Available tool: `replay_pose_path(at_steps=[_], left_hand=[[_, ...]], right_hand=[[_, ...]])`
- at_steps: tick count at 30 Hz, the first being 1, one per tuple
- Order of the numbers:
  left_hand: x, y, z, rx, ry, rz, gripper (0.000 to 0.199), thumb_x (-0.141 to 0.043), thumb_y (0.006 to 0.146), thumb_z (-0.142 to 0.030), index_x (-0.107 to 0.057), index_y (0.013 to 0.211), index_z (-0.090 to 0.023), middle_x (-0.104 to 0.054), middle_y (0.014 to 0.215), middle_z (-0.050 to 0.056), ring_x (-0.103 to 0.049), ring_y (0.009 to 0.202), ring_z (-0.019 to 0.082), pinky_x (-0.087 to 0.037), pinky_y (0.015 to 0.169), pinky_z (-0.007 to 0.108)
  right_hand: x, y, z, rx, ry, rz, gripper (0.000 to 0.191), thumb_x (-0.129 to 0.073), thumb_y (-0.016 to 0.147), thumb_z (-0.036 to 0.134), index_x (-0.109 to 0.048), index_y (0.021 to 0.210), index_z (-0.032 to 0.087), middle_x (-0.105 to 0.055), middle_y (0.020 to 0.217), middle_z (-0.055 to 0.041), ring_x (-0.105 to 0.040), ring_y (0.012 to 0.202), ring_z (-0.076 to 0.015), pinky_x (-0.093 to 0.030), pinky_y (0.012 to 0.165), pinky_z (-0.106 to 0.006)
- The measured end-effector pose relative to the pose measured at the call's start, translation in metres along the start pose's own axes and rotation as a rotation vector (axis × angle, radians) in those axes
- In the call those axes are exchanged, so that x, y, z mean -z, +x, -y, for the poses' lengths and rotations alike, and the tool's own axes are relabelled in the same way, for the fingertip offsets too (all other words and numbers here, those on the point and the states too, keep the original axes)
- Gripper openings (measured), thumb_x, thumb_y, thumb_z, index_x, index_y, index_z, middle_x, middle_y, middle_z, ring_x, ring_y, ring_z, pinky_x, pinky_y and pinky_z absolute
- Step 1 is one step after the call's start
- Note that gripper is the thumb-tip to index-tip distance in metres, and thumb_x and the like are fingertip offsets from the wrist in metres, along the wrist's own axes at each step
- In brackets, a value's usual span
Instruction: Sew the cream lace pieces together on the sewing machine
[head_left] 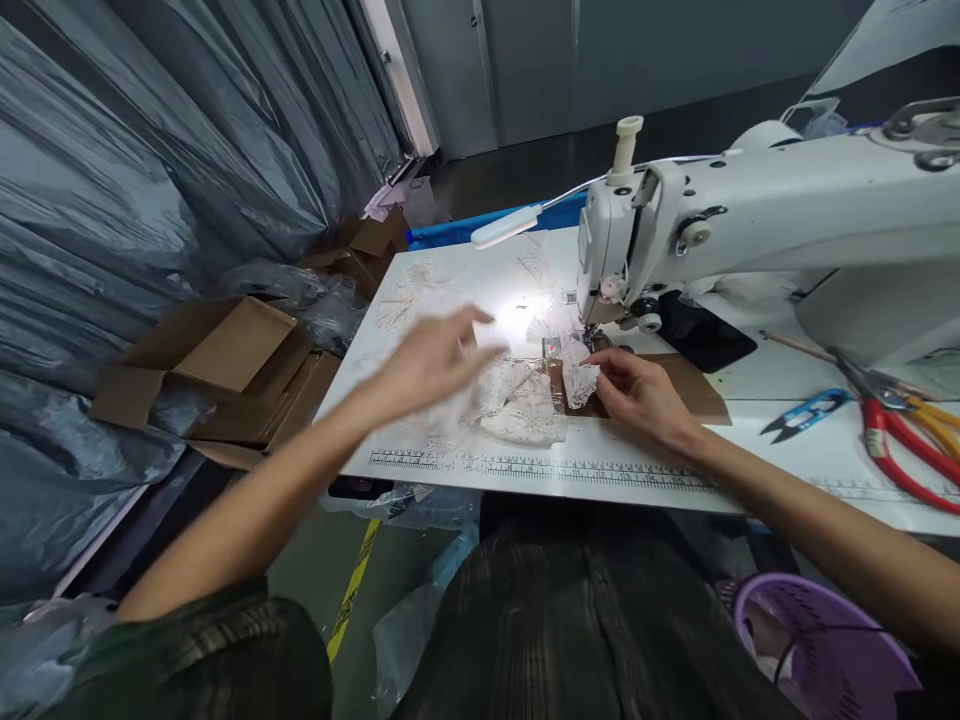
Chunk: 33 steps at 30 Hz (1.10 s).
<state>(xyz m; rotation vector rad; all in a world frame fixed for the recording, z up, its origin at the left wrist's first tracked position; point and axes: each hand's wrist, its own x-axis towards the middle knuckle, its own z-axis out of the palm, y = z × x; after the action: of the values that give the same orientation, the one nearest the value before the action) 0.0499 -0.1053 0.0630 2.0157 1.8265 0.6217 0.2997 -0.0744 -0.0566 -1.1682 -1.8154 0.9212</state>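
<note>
My right hand (645, 392) pinches the edge of a small white lace piece (579, 378) just in front of the presser foot of the white sewing machine (622, 240). My left hand (435, 362) hovers over the table, blurred by motion, with thumb and fingers apart and nothing seen between them. Below and to the right of it lies a pile of white lace pieces (521, 405), partly on a brown board (679, 385) under clear film. Whether the lace in my right hand sits under the needle is too small to tell.
Blue thread snips (808, 412) and red-handled scissors (885, 450) lie at the right. A lamp (506, 228) hangs over the white table (450, 275), whose front edge bears a printed ruler (600, 470). Cardboard boxes (210, 350) stand left, a purple basket (832, 640) below right.
</note>
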Motion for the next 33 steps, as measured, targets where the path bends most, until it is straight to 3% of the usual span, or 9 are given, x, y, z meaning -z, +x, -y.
replay_pose_path(at_steps=[3,5,8,12,14,21,24,28,33], left_hand=[[-0.034,-0.005,0.021,-0.117,0.297,0.372,0.056,-0.069,0.079,-0.052,-0.065,0.118,-0.013,-0.064,0.065,0.004,-0.060,0.058,0.023,-0.044,0.063,0.032],[-0.040,-0.005,0.032,-0.145,0.401,0.411,0.036,-0.057,0.088,-0.046,-0.068,0.101,-0.014,-0.064,0.065,0.006,-0.060,0.059,0.024,-0.039,0.059,0.029],[-0.014,0.007,0.038,-0.120,0.413,0.235,0.031,-0.047,0.092,-0.040,-0.064,0.081,-0.017,-0.062,0.062,0.004,-0.057,0.055,0.019,-0.036,0.056,0.027],[0.041,0.028,0.037,-0.061,0.606,-0.324,0.034,-0.052,0.090,-0.049,-0.066,0.087,-0.018,-0.067,0.074,0.005,-0.062,0.072,0.023,-0.039,0.065,0.030],[0.051,0.034,0.036,0.023,0.671,-0.468,0.036,-0.052,0.091,-0.050,-0.067,0.096,-0.018,-0.070,0.084,0.006,-0.064,0.080,0.025,-0.041,0.070,0.032],[-0.006,0.029,0.041,0.033,0.591,-0.103,0.077,-0.054,0.089,-0.059,-0.032,0.148,-0.014,-0.068,0.114,0.014,-0.064,0.103,0.034,-0.049,0.079,0.039],[-0.033,0.033,0.044,-0.192,0.498,-0.040,0.061,-0.048,0.094,-0.053,-0.044,0.141,-0.013,-0.058,0.131,0.018,-0.058,0.115,0.033,-0.047,0.089,0.041],[-0.063,0.046,0.048,-0.523,0.536,0.061,0.036,-0.044,0.096,-0.030,-0.059,0.126,-0.018,-0.050,0.142,0.017,-0.049,0.125,0.035,-0.033,0.102,0.055],[-0.069,0.057,0.062,-0.666,0.579,0.126,0.027,-0.045,0.087,-0.018,-0.070,0.097,-0.015,-0.067,0.085,0.009,-0.062,0.087,0.025,-0.027,0.102,0.059]], right_hand=[[-0.004,0.002,-0.004,-0.223,0.335,0.095,0.017,-0.055,0.086,0.032,-0.063,0.093,0.018,-0.062,0.072,-0.0028,-0.057,0.062,-0.0152,-0.050,0.061,-0.030],[-0.008,0.006,-0.004,-0.301,0.453,0.137,0.024,-0.052,0.090,0.038,-0.064,0.090,0.017,-0.063,0.073,-0.0034,-0.059,0.064,-0.0147,-0.052,0.063,-0.030],[-0.015,0.010,0.004,-0.276,0.415,0.163,0.032,-0.056,0.089,0.046,-0.064,0.083,0.015,-0.057,0.065,0.0000,-0.052,0.057,-0.0113,-0.047,0.055,-0.026],[-0.030,0.010,0.024,-0.169,0.501,0.173,0.026,-0.069,0.081,0.039,-0.062,0.085,0.015,-0.058,0.067,0.0016,-0.051,0.056,-0.0090,-0.041,0.050,-0.022],[-0.035,0.005,0.030,-0.115,0.556,0.175,0.026,-0.069,0.082,0.038,-0.062,0.094,0.016,-0.057,0.067,0.0026,-0.052,0.056,-0.0088,-0.042,0.050,-0.021],[-0.009,-0.018,0.011,-0.421,0.267,0.424,0.040,-0.058,0.090,0.031,-0.046,0.126,0.016,-0.063,0.065,0.0017,-0.063,0.051,-0.0165,-0.050,0.046,-0.027],[0.002,-0.021,0.006,-0.238,-0.010,0.381,0.024,-0.053,0.092,0.031,-0.059,0.110,0.015,-0.064,0.068,-0.0014,-0.063,0.055,-0.0170,-0.051,0.054,-0.031],[-0.002,-0.028,0.007,0.199,-0.347,0.246,0.029,-0.056,0.090,0.027,-0.065,0.114,0.014,-0.067,0.112,-0.0138,-0.063,0.099,-0.0261,-0.051,0.085,-0.043],[-0.009,-0.048,0.020,0.396,-0.394,0.446,0.027,-0.057,0.092,0.026,-0.068,0.114,0.015,-0.066,0.115,-0.0138,-0.054,0.115,-0.0306,-0.043,0.098,-0.051]])
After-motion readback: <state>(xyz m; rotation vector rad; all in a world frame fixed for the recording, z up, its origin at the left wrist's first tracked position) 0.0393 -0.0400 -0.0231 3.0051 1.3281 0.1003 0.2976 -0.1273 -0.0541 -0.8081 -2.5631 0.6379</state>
